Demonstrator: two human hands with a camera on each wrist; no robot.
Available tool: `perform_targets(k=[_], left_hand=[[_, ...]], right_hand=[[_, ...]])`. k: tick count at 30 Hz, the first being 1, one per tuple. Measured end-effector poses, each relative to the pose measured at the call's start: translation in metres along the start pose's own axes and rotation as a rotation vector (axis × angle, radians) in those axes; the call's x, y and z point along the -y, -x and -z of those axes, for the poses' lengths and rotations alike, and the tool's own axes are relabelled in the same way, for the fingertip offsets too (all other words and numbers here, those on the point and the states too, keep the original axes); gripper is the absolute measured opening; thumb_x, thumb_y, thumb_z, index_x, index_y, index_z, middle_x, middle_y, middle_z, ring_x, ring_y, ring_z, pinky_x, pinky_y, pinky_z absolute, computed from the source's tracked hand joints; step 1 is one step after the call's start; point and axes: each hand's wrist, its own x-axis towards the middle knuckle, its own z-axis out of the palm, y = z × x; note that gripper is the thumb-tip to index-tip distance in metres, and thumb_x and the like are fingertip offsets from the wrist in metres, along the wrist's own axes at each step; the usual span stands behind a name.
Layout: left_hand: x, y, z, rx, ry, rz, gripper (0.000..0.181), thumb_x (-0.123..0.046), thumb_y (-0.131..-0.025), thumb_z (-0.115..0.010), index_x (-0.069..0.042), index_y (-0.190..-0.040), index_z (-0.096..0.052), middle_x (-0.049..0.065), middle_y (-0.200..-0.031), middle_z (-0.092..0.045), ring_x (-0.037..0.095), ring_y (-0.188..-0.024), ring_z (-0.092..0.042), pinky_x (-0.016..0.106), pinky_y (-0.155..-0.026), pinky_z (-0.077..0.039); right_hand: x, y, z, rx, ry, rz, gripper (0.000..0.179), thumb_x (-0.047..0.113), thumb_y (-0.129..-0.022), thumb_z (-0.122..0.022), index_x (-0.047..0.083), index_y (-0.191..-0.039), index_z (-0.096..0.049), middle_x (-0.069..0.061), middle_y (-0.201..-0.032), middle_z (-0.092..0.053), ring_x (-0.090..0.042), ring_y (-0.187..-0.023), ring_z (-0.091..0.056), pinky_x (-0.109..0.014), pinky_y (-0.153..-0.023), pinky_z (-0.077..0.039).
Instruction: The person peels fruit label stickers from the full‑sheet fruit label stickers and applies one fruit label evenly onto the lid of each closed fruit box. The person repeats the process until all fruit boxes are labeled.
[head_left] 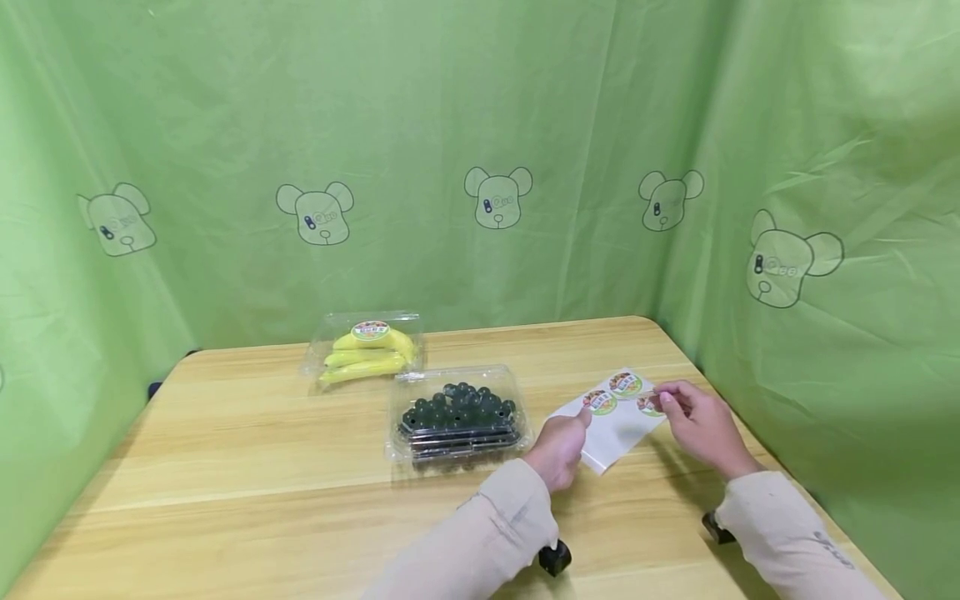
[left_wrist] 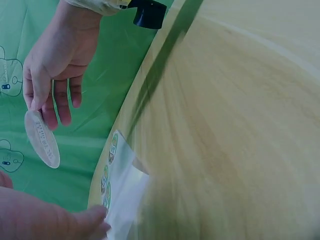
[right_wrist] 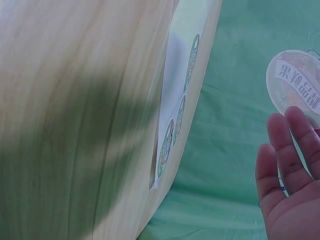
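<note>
My left hand (head_left: 561, 450) holds a white sheet of round fruit stickers (head_left: 617, 430) by its near left edge, thumb on top. Several printed stickers remain at the sheet's far end. Between thumb and fingertips, my right hand (head_left: 703, 427) pinches one loose round sticker (left_wrist: 42, 139) by its edge. In the left wrist view this sticker hangs apart from the sheet, its pale back showing. Reversed lettering shows through it in the right wrist view, where the right hand's other fingers (right_wrist: 285, 157) are extended.
Left of the left hand stands a clear plastic box (head_left: 517, 392) of dark grapes (head_left: 459, 408), without a sticker in sight. Behind it, another clear box (head_left: 318, 346) holds bananas (head_left: 367, 367) and bears a round sticker (head_left: 371, 331). Green curtains (head_left: 405, 100) surround the wooden table (head_left: 262, 467).
</note>
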Motion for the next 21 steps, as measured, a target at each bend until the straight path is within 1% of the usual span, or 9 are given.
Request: perform_targets(k=[3, 6, 10, 13, 14, 16, 19, 21], left_hand=[[-0.002, -0.002, 0.0, 0.017, 0.024, -0.006, 0.038, -0.024, -0.1, -0.053, 0.009, -0.119, -0.053, 0.015, -0.105, -0.057, 0.038, -0.108, -0.054, 0.051, -0.102, -0.04], [-0.004, -0.004, 0.0, 0.029, 0.069, 0.012, 0.041, -0.026, -0.098, -0.056, 0.007, -0.121, -0.052, 0.02, -0.115, -0.054, 0.04, -0.112, -0.051, 0.05, -0.101, -0.042], [-0.006, -0.005, 0.0, 0.047, 0.113, 0.034, 0.047, -0.029, -0.097, -0.058, 0.006, -0.126, -0.049, 0.024, -0.124, -0.05, 0.041, -0.116, -0.05, 0.05, -0.1, -0.044], [-0.008, -0.004, 0.0, 0.062, 0.12, 0.038, 0.05, -0.031, -0.097, -0.058, 0.006, -0.13, -0.047, 0.024, -0.128, -0.049, 0.041, -0.116, -0.051, 0.05, -0.099, -0.045], [-0.009, -0.004, 0.0, 0.07, 0.123, 0.037, 0.05, -0.031, -0.097, -0.058, 0.005, -0.13, -0.047, 0.024, -0.129, -0.049, 0.042, -0.117, -0.05, 0.05, -0.099, -0.045], [-0.01, -0.004, -0.001, 0.081, 0.124, 0.034, 0.049, -0.032, -0.097, -0.058, 0.004, -0.129, -0.049, 0.023, -0.13, -0.049, 0.042, -0.117, -0.051, 0.05, -0.099, -0.046], [-0.011, -0.004, 0.0, 0.104, 0.13, 0.03, 0.049, -0.032, -0.097, -0.058, 0.004, -0.129, -0.05, 0.023, -0.13, -0.049, 0.043, -0.117, -0.05, 0.051, -0.099, -0.045], [-0.012, -0.004, 0.002, 0.117, 0.132, 0.031, 0.049, -0.032, -0.097, -0.059, 0.003, -0.129, -0.051, 0.024, -0.131, -0.048, 0.043, -0.118, -0.05, 0.052, -0.099, -0.045]], right_hand=[[0.0, 0.0, 0.001, 0.002, -0.002, -0.013, 0.021, 0.008, -0.101, -0.047, 0.0, -0.108, -0.065, -0.014, -0.091, -0.071, -0.026, -0.082, -0.064, -0.026, -0.068, -0.049], [0.0, 0.0, 0.001, -0.005, 0.001, -0.015, 0.023, 0.01, -0.102, -0.046, 0.0, -0.11, -0.065, -0.015, -0.091, -0.07, -0.028, -0.082, -0.062, -0.029, -0.067, -0.048], [-0.002, 0.001, -0.001, -0.004, 0.003, -0.009, 0.023, 0.014, -0.101, -0.049, 0.0, -0.111, -0.064, -0.017, -0.095, -0.07, -0.031, -0.086, -0.064, -0.022, -0.071, -0.048], [-0.002, 0.001, -0.001, -0.006, -0.007, -0.003, 0.023, 0.015, -0.101, -0.051, -0.001, -0.112, -0.063, -0.019, -0.098, -0.07, -0.034, -0.09, -0.065, -0.013, -0.074, -0.045], [-0.002, 0.002, -0.001, -0.006, -0.011, -0.003, 0.023, 0.015, -0.101, -0.051, -0.001, -0.112, -0.063, -0.018, -0.098, -0.069, -0.031, -0.089, -0.065, -0.011, -0.074, -0.045], [0.0, 0.002, 0.0, -0.01, -0.025, -0.006, 0.023, 0.016, -0.1, -0.052, -0.001, -0.112, -0.063, -0.017, -0.098, -0.069, -0.02, -0.088, -0.064, -0.008, -0.074, -0.043], [0.003, 0.002, 0.001, -0.021, -0.044, -0.011, 0.022, 0.014, -0.098, -0.056, -0.001, -0.112, -0.064, -0.016, -0.096, -0.07, -0.002, -0.085, -0.059, -0.006, -0.073, -0.042], [0.004, 0.001, 0.001, -0.032, -0.056, -0.009, 0.02, 0.011, -0.097, -0.058, -0.001, -0.111, -0.064, -0.015, -0.096, -0.07, 0.006, -0.083, -0.055, -0.005, -0.073, -0.043]])
